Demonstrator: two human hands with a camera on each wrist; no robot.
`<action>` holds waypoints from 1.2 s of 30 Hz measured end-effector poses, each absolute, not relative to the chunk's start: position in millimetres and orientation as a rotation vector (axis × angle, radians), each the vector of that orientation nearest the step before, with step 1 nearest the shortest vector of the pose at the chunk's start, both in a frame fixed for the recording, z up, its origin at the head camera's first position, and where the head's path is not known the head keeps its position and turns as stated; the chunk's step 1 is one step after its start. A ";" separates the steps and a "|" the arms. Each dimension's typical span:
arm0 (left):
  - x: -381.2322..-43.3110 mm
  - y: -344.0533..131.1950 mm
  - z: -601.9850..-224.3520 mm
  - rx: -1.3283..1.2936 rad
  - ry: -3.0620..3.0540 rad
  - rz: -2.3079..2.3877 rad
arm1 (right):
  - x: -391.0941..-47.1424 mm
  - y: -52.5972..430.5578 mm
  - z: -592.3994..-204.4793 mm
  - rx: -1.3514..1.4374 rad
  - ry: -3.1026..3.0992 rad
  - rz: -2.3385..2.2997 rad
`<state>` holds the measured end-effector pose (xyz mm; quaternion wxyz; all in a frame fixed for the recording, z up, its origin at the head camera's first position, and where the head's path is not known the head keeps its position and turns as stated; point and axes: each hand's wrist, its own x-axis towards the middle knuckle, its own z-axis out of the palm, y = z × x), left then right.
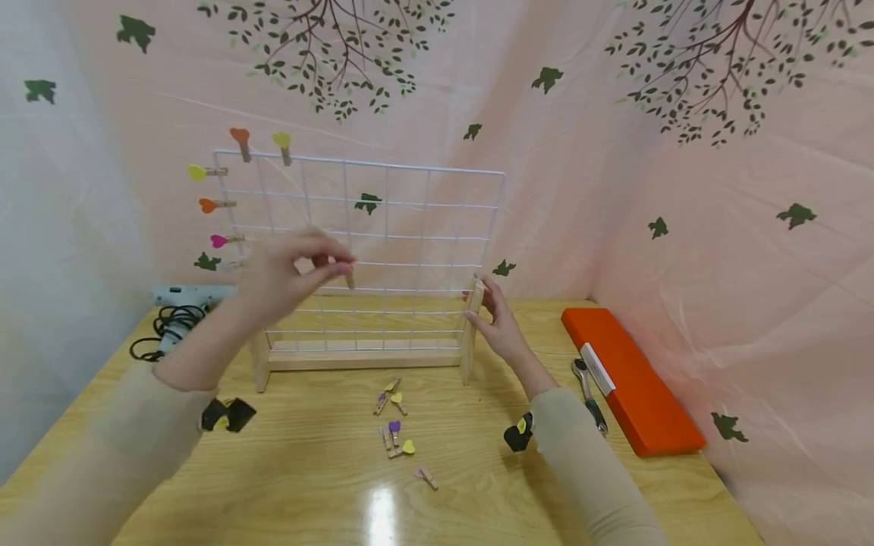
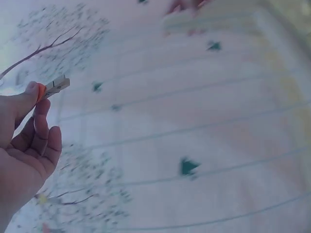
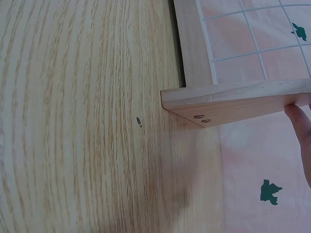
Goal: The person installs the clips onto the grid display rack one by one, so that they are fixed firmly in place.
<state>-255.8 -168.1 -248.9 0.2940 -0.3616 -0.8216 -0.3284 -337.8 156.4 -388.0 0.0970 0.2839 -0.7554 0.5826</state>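
My left hand (image 1: 281, 271) is raised before the wire grid rack (image 1: 385, 240) and pinches a small wooden clothespin (image 2: 58, 85) between thumb and forefinger. The clothespin's orange end lies at the fingertips, and its bare wooden end points away from the hand. My right hand (image 1: 503, 324) holds the rack's right wooden post (image 3: 233, 103) near its top, with the thumb on the near side. Clothespins with orange, yellow and pink hearts are clipped along the grid's left side and top left, among them a pink heart clothespin (image 1: 220, 241).
Several loose heart clothespins (image 1: 394, 427) lie on the wooden table (image 1: 307, 462) in front of the rack. On the right are an orange box (image 1: 635, 387) and a ratchet wrench (image 1: 589, 396). A coiled black cable (image 1: 174, 322) lies behind my left forearm.
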 end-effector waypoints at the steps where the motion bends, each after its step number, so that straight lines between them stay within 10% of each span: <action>1: -259.3 -169.8 -233.9 -0.930 -2.155 -0.819 | -337.7 156.6 -387.7 0.846 -2.232 1.728; 13: -306.0 -179.4 -130.6 -0.638 -2.253 -0.554 | -338.1 158.0 -386.3 0.839 -2.240 1.719; 36: -329.6 -190.2 -137.4 -0.567 -2.373 -0.625 | -341.2 157.7 -389.6 0.839 -2.227 1.721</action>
